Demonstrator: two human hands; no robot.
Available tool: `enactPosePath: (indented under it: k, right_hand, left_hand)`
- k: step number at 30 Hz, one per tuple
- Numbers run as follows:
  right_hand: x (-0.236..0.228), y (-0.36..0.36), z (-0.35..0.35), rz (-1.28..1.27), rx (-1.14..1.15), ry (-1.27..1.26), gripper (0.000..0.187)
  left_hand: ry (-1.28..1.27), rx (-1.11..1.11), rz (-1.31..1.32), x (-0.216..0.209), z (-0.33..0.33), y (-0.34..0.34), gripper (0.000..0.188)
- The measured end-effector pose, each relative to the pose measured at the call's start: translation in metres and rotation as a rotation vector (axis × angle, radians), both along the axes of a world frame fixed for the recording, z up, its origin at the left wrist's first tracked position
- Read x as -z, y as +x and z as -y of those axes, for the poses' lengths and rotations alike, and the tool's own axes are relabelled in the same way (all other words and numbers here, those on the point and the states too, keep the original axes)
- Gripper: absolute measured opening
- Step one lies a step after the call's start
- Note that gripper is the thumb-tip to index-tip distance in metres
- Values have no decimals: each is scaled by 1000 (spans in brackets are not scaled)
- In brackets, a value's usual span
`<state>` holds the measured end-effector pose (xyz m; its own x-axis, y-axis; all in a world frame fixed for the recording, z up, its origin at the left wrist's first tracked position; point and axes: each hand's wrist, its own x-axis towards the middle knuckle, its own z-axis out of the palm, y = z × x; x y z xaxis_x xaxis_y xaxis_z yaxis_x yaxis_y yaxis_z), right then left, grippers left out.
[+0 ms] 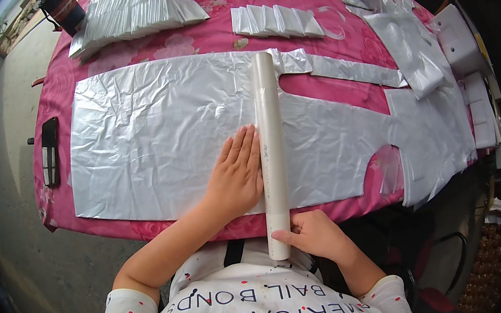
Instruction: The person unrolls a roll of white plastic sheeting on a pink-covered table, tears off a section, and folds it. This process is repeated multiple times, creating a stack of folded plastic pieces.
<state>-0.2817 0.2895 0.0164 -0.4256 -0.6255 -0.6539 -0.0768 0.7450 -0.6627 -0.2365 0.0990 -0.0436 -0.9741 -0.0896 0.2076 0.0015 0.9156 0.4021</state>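
Observation:
A large silvery plastic sheet [147, 138] with cut-out curved edges, shaped like a disposable apron, lies spread and slightly creased across the table. Over it, running from far to near, rests a pale plastic tube [267, 110] whose near end juts past the table edge. My left hand [237, 172] lies flat on the sheet, fingers stretched out and pointing away, its edge against the tube's left side. At the near end, my right hand [314, 235] grips the tube, thumb on top; its other fingers are partly hidden.
The table has a pink floral cloth [215, 34]. Folded plastic packets [137, 19] pile up far left, with a shorter row [276, 21] farther right. More loose plastic [407, 47] lies at right, near white boxes [460, 40]. A phone [50, 151] sits at left, a dark container [62, 10] far left.

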Motion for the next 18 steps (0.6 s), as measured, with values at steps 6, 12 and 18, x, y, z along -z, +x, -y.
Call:
enactPosePath:
  k: [6,12,18]
  right_hand:
    - [8,-86,67,-298,0,-120,64]
    - [33,-157,132,118,478,-489,45]
    - [65,-205,139,838,947,-1129,27]
  left_hand:
    - [-94,-1,14,0,-1,-2,56]
    - [-117,-11,37,-4,-2,-4,56]
    - [-123,-24,40,-3,-3,-4,56]
